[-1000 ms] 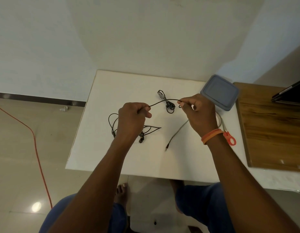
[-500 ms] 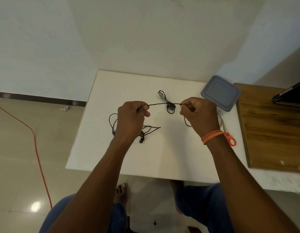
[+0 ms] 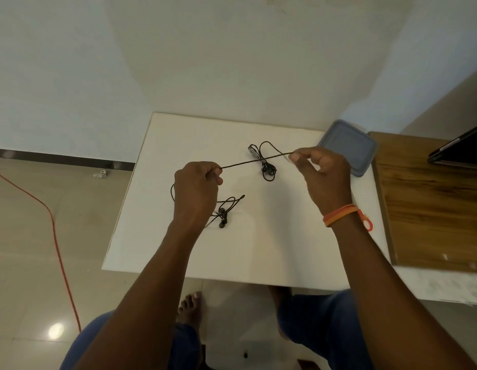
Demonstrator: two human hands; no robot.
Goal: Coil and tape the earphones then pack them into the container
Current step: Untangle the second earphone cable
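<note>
Two earphones, one cable (image 3: 253,161) pinched taut between left hand (image 3: 196,190), right hand (image 3: 322,177), one container (image 3: 349,145)

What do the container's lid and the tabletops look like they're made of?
Container lid: looks like matte grey-blue plastic, with soft rounded corners and a raised rim. White table: smooth painted or laminate board, can't tell which. Brown surface to the right: wood or wood-look veneer, grain visible.
</note>
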